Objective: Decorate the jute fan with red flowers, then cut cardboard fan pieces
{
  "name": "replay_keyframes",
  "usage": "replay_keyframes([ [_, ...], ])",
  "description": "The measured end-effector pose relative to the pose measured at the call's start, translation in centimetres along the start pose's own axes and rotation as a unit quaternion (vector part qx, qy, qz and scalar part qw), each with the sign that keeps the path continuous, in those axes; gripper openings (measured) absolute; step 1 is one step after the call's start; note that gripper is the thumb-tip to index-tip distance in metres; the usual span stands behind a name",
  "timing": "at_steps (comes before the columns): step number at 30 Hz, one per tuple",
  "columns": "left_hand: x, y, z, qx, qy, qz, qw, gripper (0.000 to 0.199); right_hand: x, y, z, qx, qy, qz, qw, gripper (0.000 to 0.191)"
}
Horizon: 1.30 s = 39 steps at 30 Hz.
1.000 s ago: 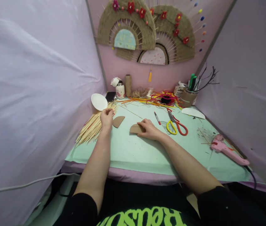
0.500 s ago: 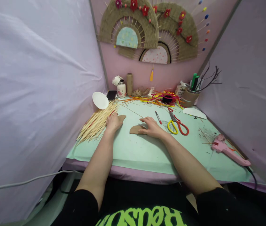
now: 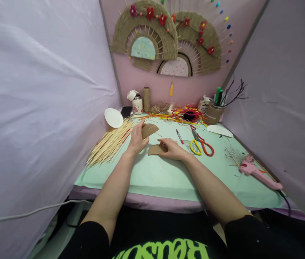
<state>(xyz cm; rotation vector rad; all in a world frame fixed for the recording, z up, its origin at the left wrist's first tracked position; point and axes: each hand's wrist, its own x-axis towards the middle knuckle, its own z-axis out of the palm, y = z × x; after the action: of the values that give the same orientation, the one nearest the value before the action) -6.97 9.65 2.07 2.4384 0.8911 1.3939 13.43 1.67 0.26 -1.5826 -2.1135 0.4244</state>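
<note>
My left hand (image 3: 137, 139) grips one brown cardboard half-disc (image 3: 150, 130) by its left end, thumb in front and fingers behind, and this piece is raised above the table. My right hand (image 3: 171, 149) has its fingers wrapped round the right end of a second brown cardboard piece (image 3: 154, 149), low over the green tabletop. The two pieces are close together, the left one farther back. Left of my left hand lies a pile of thin wooden sticks (image 3: 112, 142). A marker (image 3: 180, 136) rests just beyond my right hand, near a clear protractor (image 3: 190, 145).
Scissors (image 3: 201, 142) with yellow and red handles lie right of the protractor. A pink glue gun (image 3: 260, 174) is at the right edge. Jars, twine, coloured stems and a twig-filled pot (image 3: 215, 113) line the back. A white bowl (image 3: 114, 118) stands behind the sticks.
My left hand has moved right and lifted its cardboard half-disc, which now shows more fully. The right-hand piece is tilted up a little. The camera view has shifted slightly.
</note>
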Motion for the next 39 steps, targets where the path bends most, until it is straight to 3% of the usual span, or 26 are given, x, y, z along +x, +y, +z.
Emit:
replay_keyframes([
  [5, -0.1, 0.8, 0.3, -0.027, -0.016, 0.025, 0.999, 0.083, 0.9, 0.8, 0.7, -0.004, 0.085, 0.016, 0.996, 0.059],
  [11, -0.3, 1.5, 1.3, -0.049, -0.034, 0.056, 0.997, 0.084, 2.4, 1.5, 1.6, -0.011, 0.093, 0.049, 0.994, 0.045],
  [16, -0.5, 1.9, 1.8, -0.064, -0.058, 0.069, 0.994, 0.083, 2.9, 2.1, 2.2, -0.017, 0.15, 0.087, 0.985, 0.051],
  [23, -0.7, 1.9, 2.0, -0.071, -0.081, 0.064, 0.992, 0.085, 2.5, 1.9, 2.0, -0.027, 0.14, 0.109, 0.984, 0.038],
  [30, -0.7, 2.2, 2.1, -0.089, -0.094, 0.071, 0.989, 0.084, 2.2, 2.4, 0.7, -0.005, 0.176, 0.09, 0.98, 0.038],
  [33, -0.9, 2.3, 2.0, -0.092, -0.133, 0.058, 0.985, 0.083, 1.8, 3.5, -0.4, -0.003, 0.236, 0.108, 0.966, 0.028],
  [36, -1.4, 2.2, 2.2, -0.099, -0.205, 0.045, 0.973, 0.084, 1.4, 5.1, -1.6, -0.016, 0.311, 0.17, 0.935, 0.028],
  [39, -1.9, 1.9, 2.6, -0.112, -0.262, 0.034, 0.958, 0.085, 1.2, 6.5, -2.0, -0.052, 0.308, 0.226, 0.923, 0.028],
])
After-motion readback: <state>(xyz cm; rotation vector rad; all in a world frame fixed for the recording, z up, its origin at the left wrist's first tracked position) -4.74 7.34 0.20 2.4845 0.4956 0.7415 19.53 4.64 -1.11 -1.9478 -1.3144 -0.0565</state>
